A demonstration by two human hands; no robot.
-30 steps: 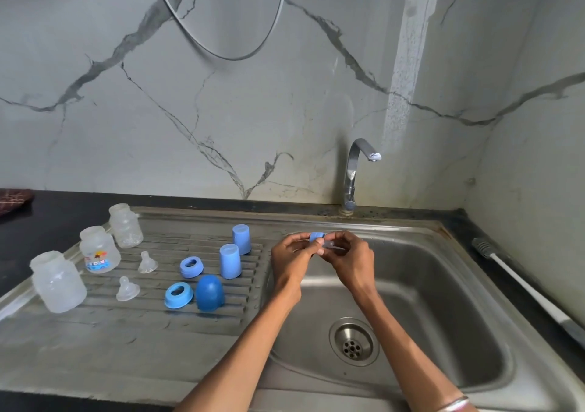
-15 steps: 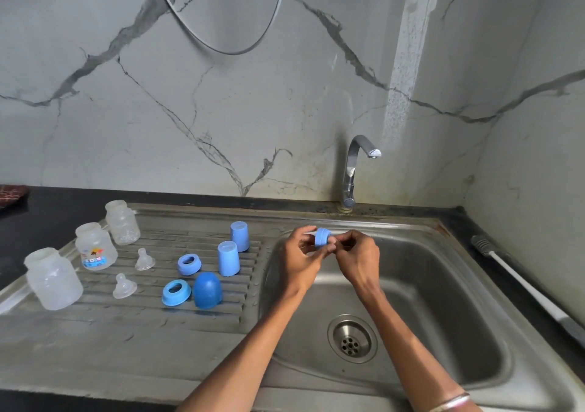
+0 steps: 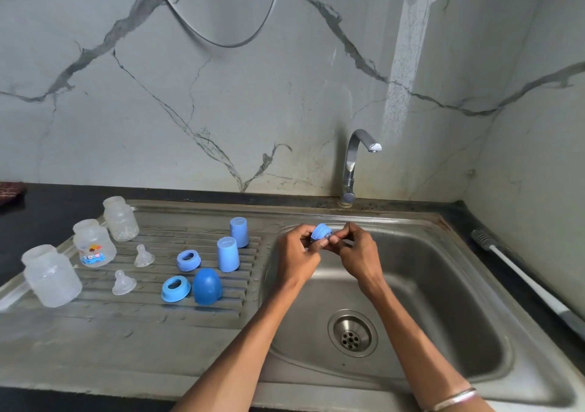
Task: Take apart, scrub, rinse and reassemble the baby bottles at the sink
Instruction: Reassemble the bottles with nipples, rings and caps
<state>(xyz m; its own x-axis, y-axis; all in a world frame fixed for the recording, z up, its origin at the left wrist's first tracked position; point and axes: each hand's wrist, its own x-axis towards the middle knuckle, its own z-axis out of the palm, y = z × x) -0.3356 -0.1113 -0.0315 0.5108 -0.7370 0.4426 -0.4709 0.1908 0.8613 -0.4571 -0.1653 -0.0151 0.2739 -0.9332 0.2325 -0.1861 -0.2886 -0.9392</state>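
Both hands, left hand (image 3: 296,255) and right hand (image 3: 359,253), together pinching a blue collar ring (image 3: 321,232); leftward, a bottle (image 3: 94,243) with unreadable printed label.

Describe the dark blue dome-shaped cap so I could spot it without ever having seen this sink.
Start at the ribbed draining board left of the sink bowl. Among the blue pieces there, the dome cap stands nearest the front edge, beside a flat blue ring. It alone is rounded on top and darker blue; the two caps behind it are flat-topped and paler.

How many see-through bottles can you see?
3, all on the steel draining board: a clear plastic bottle at the back, one with a picture label, one nearest the front-left.
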